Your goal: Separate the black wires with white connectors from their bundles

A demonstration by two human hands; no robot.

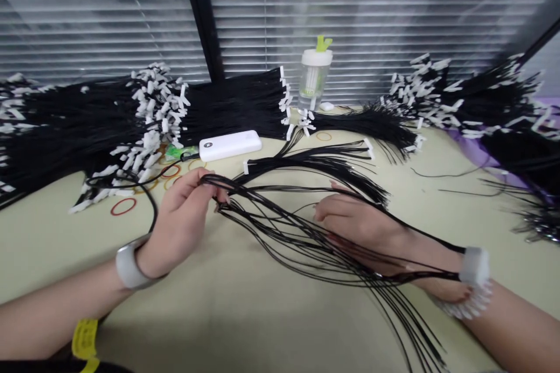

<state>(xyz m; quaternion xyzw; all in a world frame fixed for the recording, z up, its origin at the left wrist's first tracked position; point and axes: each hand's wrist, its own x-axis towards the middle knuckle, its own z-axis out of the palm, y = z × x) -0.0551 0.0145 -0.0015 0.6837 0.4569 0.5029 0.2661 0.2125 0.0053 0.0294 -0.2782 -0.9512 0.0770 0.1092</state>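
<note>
Pale table [245, 315] before slatted blinds [394, 6]

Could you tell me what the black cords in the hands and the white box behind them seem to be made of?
The black cords look like thin waxed or elastic string, matte and limp, draping in loose curves from the left hand across the right hand. The white box seems to be smooth, glossy plastic with rounded edges.

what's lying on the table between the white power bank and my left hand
In the head view, mostly bare table separates the power bank from the left hand; only a thin black cable and rubber bands lie alongside.
</note>
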